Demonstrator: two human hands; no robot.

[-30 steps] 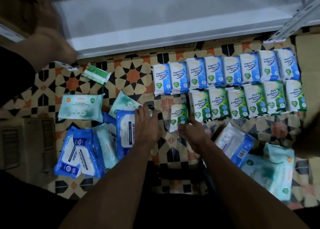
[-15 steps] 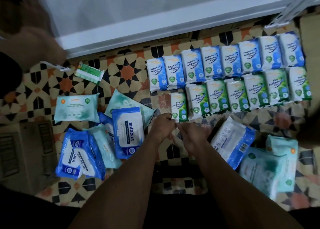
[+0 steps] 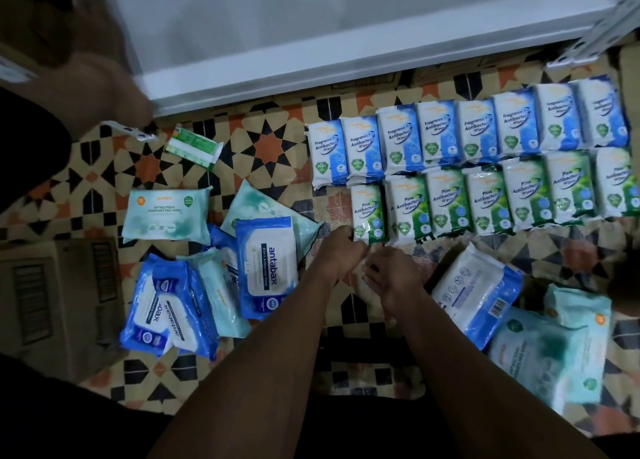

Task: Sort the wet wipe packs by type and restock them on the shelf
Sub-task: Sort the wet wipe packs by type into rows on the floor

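Note:
Two rows of small packs lie on the patterned floor: blue fragrance-free packs (image 3: 440,132) behind, green pine packs (image 3: 485,198) in front. The leftmost pine pack (image 3: 369,212) ends the green row. My left hand (image 3: 341,250) is curled at that pack's lower left corner, gripping it. Just right of it, my right hand (image 3: 391,273) hangs loosely curled below the pack, with nothing seen in it. Larger blue antabax packs (image 3: 268,268) and pale teal packs (image 3: 168,214) lie loose at the left. The white shelf (image 3: 311,77) runs along the top.
More large packs lie at the right: a blue one (image 3: 478,288) and teal ones (image 3: 547,351). A small green pack (image 3: 194,148) sits near the shelf. A cardboard box (image 3: 52,302) stands at the left. Another person's blurred hand (image 3: 104,87) hovers top left.
My right hand carried a pine pack to the left end of the green row. My left hand left the antabax pack and joined it below the pine pack.

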